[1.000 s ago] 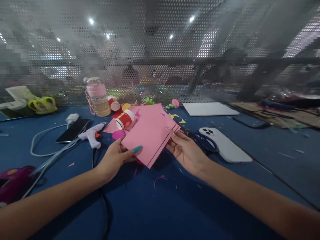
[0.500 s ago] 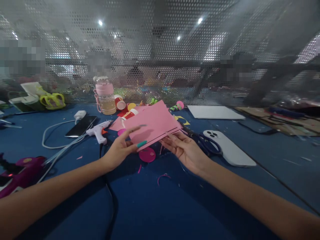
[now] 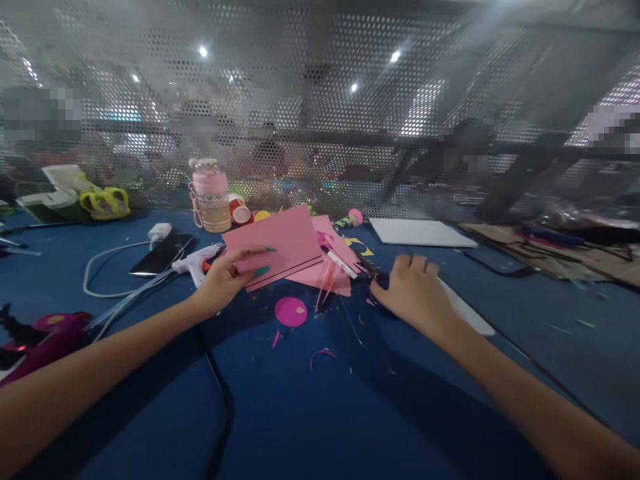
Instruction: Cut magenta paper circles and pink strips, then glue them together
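My left hand [image 3: 223, 280] pinches the left edge of a pink sheet of paper [image 3: 280, 241] with dark lines near its lower edge, thumb on top. The sheet is tilted above other pink paper pieces [image 3: 337, 283]. My right hand [image 3: 413, 293] is closed with curled fingers over the dark scissors [image 3: 383, 280], whose handles it mostly hides. Left of it lie a white marker [image 3: 343, 264] and thin pink strips [image 3: 327, 280]. A magenta paper circle [image 3: 291, 312] rests on the blue table between my hands.
A white glue gun [image 3: 197, 262] and a black phone [image 3: 163, 253] with a charger lie to the left. Behind stands a pink-lidded bottle [image 3: 210, 197]. A white phone [image 3: 467, 310] is partly under my right arm. A white board [image 3: 423, 233] lies at the back right.
My right hand has let go of the pink sheet and moved right, onto the scissors. My left hand has shifted the sheet left, uncovering the marker and paper pieces.
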Available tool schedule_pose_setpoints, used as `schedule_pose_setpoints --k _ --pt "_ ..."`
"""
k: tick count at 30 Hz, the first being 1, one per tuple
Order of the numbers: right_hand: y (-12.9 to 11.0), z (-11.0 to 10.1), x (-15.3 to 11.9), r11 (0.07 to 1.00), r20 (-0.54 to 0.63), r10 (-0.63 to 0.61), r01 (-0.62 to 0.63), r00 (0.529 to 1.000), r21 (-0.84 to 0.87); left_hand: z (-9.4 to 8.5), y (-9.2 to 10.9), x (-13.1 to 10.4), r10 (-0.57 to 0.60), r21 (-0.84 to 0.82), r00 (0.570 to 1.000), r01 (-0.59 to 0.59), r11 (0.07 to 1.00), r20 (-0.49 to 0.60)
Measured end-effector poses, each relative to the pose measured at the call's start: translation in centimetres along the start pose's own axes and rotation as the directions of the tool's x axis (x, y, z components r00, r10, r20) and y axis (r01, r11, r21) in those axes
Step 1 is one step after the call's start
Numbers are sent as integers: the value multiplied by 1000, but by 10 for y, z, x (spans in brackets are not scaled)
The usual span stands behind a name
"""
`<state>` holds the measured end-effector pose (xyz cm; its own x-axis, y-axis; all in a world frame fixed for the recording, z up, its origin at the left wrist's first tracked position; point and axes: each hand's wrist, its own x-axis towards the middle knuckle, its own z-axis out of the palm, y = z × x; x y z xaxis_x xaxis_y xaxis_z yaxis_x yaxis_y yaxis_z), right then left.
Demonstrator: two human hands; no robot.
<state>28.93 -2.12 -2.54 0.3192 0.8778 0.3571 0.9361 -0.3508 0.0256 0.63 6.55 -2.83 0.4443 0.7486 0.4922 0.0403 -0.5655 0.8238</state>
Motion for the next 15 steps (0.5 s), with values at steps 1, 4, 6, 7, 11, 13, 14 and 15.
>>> schedule_pose_setpoints --k 1,4,6,7,11,13,14,15 --pt "5 1 1 999 97 12 -8 995 -43 -2 3 2 -1 18 1000 1 1000 -2" --pt "15 2 7 999 263 50 -47 963 -15 -10 15 9 48 122 999 -49 991 12" --pt "17 2 10 995 333 73 -94 940 45 -17 26 14 80 196 997 -81 977 13" --pt "18 2 12 991 359 82 -114 930 70 -20 33 16 88 226 996 -91 970 20" --pt "22 4 15 932 313 114 -211 943 295 -32 58 22 105 227 992 -118 967 66" --pt "28 6 18 858 255 131 -238 958 455 -36 69 24 79 197 994 -93 976 76" --pt "31 6 19 825 239 133 -241 962 512 -38 73 24 56 193 995 -72 979 85" --pt "35 7 21 797 226 132 -239 965 555 -39 77 24 25 192 995 -42 980 94"
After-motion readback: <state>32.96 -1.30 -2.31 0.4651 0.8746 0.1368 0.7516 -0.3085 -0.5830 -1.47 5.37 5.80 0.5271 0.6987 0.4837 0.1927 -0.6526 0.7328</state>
